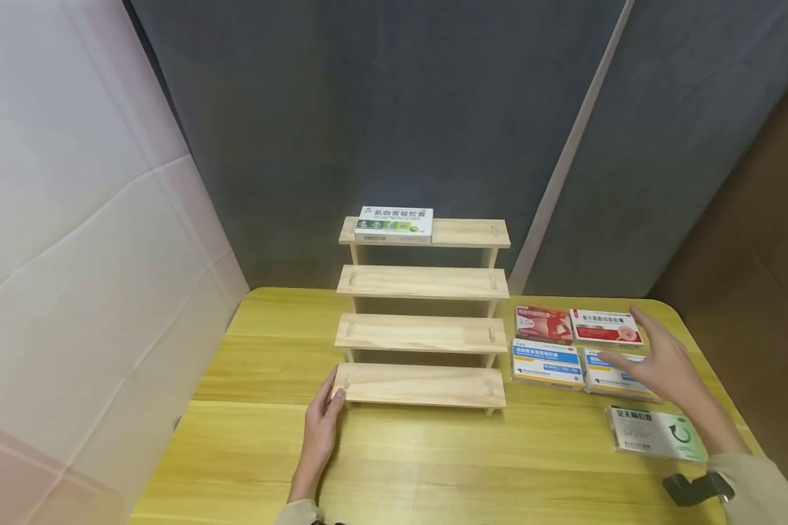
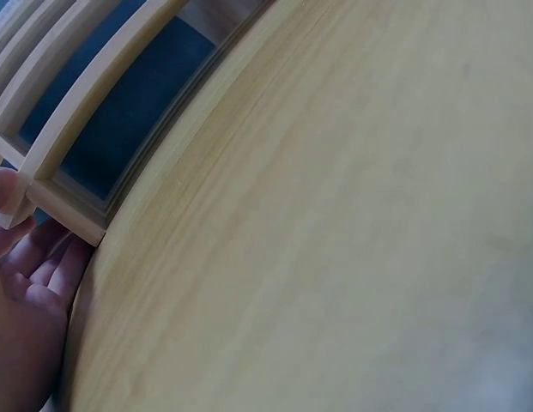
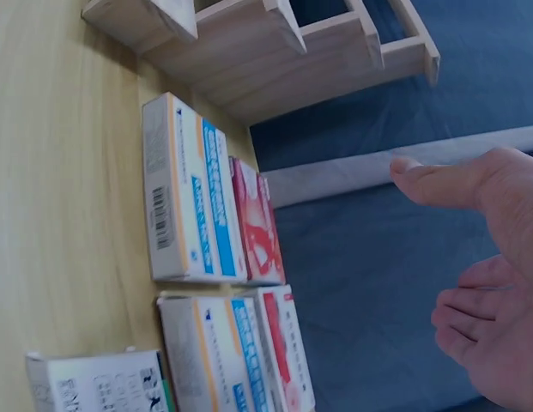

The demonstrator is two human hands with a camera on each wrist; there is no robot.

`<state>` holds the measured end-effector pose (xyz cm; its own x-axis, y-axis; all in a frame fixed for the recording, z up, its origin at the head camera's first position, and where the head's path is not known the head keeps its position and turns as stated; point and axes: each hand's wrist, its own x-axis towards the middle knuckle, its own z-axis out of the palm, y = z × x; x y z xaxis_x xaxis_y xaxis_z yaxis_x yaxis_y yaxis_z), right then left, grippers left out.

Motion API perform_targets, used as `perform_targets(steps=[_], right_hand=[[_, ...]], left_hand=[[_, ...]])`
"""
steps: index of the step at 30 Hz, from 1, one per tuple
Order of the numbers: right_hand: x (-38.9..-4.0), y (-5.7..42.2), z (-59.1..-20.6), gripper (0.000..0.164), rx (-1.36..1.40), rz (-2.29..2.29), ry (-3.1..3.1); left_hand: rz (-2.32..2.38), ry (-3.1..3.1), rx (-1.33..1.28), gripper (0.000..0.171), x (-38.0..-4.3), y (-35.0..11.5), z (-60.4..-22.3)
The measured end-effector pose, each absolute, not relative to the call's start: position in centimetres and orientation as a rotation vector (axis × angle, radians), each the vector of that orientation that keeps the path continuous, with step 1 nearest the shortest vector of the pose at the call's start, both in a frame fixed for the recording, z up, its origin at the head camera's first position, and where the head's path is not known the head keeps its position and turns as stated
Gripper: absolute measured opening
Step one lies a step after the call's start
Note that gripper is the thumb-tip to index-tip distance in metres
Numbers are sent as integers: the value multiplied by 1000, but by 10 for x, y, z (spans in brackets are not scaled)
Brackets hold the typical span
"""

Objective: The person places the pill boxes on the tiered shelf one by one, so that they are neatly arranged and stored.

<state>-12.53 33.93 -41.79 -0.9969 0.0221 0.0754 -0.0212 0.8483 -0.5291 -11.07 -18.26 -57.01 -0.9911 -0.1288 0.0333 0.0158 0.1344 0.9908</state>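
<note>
A stepped wooden rack (image 1: 420, 332) with several shelves stands on the table. On its top shelf, at the left, lies a white-and-green medicine box (image 1: 394, 224). My left hand (image 1: 320, 426) grips the left end of the lowest shelf, thumb on top. Over the boxes at the right hovers my right hand (image 1: 666, 362), thumb and fingers spread apart, holding nothing. Below and around it lie a red-and-white medicine box (image 1: 604, 326), a red medicine box (image 1: 542, 324), a blue-and-white medicine box (image 1: 546, 362), a second blue-and-white box (image 1: 611, 380) and a silver-green medicine box (image 1: 650, 432).
The wooden table (image 1: 433, 467) has rounded back corners. A dark grey curtain (image 1: 368, 109) hangs behind the rack. White fabric (image 1: 85, 255) borders the left side, and a brown panel (image 1: 755, 240) the right.
</note>
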Motion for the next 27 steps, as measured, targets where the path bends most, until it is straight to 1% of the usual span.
perform_targets(steps=[13, 19, 27], right_hand=[[-106, 355, -440, 109, -72, 925, -2958], [-97, 361, -450, 113, -169, 920, -3021], [-85, 370, -466, 111, -123, 894, -3001]], left_hand=[[-2005, -2264, 78, 49, -112, -183, -572], [-2002, -2267, 74, 49, -112, -183, -571], [-2004, -2268, 71, 49, -112, -184, -572]])
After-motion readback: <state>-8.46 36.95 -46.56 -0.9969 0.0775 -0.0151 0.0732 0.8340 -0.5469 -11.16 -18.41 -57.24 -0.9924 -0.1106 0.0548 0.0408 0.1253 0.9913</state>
